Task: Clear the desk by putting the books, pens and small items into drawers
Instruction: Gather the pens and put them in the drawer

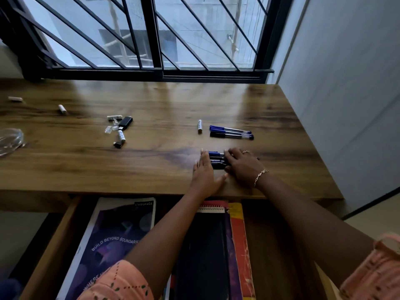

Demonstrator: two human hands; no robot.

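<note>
The bundle of blue- and black-capped pens [216, 160] lies on the wooden tabletop [151, 161], long axis 9-to-3 o'clock. The right hand [243, 165] curls its grip round the barrels; the left hand [204, 172], flat-fingered, butts the caps at 9 o'clock.

Three loose pens [231, 132], one black USB stick [125, 123], one open drawer [49, 245] — the bunched pens [216, 159] overlap too much to count.

Desk [151, 100]: brown wood grain.
Pens [230, 132], far right: blue and black caps.
USB stick [125, 123]: black.
Near booklet [116, 230]: purple, white lettering.
Notebook [205, 245]: black.
Sleeve [121, 282]: peach, dotted.
</note>
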